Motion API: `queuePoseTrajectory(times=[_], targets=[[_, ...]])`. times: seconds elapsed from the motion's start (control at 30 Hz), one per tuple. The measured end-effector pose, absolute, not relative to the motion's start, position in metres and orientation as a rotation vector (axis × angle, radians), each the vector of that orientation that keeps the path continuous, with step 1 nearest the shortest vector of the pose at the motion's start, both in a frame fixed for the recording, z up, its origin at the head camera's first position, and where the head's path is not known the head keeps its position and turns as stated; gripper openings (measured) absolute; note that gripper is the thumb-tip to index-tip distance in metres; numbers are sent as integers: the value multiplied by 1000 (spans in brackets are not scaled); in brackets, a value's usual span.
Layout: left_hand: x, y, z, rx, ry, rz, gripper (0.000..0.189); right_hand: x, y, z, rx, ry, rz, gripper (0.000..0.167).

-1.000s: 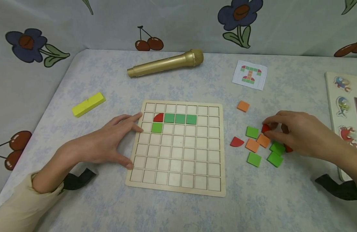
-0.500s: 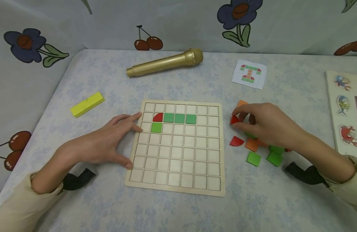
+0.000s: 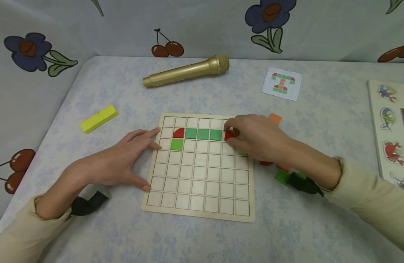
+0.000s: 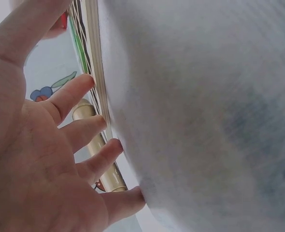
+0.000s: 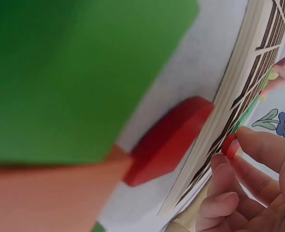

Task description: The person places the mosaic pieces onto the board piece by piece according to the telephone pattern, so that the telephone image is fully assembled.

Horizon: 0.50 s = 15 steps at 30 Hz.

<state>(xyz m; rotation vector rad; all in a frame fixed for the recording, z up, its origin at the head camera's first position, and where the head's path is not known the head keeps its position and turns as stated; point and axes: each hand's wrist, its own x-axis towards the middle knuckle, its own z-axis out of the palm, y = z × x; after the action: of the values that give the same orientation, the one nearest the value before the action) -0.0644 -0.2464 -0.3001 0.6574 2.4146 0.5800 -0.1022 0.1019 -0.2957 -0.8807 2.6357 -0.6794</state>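
Cherries and blue flowers decorate the pale cloth backdrop [image 3: 119, 29] behind your bench [image 3: 195, 239], which is covered in mottled blue-and-white fabric. Your wooden grid board [image 3: 202, 171] lies flat before you. Your left hand [image 3: 121, 162] is spread and ungrasping, its thumb and fingertips touching the board's left edge. Your right hand [image 3: 259, 135] pinches a red quarter-circle tile [image 3: 228, 136] between thumb and fingers at the second row's sixth cell, just right of three green square tiles [image 3: 203, 134]; you cannot tell whether it has touched the cell. At that row's other end sits a matching red piece [image 3: 179, 133], with a light green square [image 3: 177, 144] directly below. Under and beside your right forearm are loose tiles, among them an orange square [image 3: 275, 118] and another red quarter-circle [image 5: 169, 142] near the board's right edge. Farther back lie a gold microphone [image 3: 187, 72] and a pattern card [image 3: 282, 84]; a yellow block [image 3: 99, 118] is at left, a sea-animal puzzle board [image 3: 376, 120] at right.
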Motion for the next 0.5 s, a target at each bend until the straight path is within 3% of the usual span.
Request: queuePoseTrajectory(times=[0.5], targets=[[-64, -245, -299, 646, 2411, 588, 89, -105, 98, -300, -897, 2633, -626, 21]])
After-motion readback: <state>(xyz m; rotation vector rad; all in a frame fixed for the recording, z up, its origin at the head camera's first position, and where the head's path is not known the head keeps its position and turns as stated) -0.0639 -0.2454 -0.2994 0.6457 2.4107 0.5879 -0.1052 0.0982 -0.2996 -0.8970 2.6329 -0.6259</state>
